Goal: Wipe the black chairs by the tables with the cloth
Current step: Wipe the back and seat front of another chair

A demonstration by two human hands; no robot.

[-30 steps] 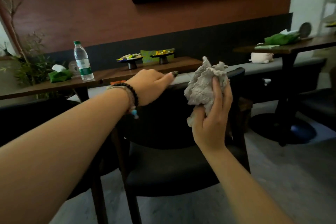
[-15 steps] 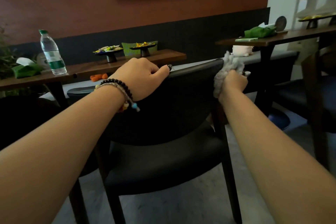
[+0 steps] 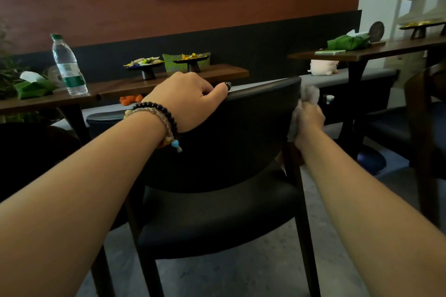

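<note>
Left hand [image 3: 190, 101] curling over black chair [image 3: 217, 212] backrest top, frame centre. Right hand [image 3: 310, 122] gripping grey cloth [image 3: 310, 95] against backrest's right edge; cloth blurred, fingers mostly hidden.

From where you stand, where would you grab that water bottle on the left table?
I would take the water bottle around its clear middle, above the green label, coming from its open right side. It stands upright near the table's front edge, and the green tissue pack sits close on its left.
</note>
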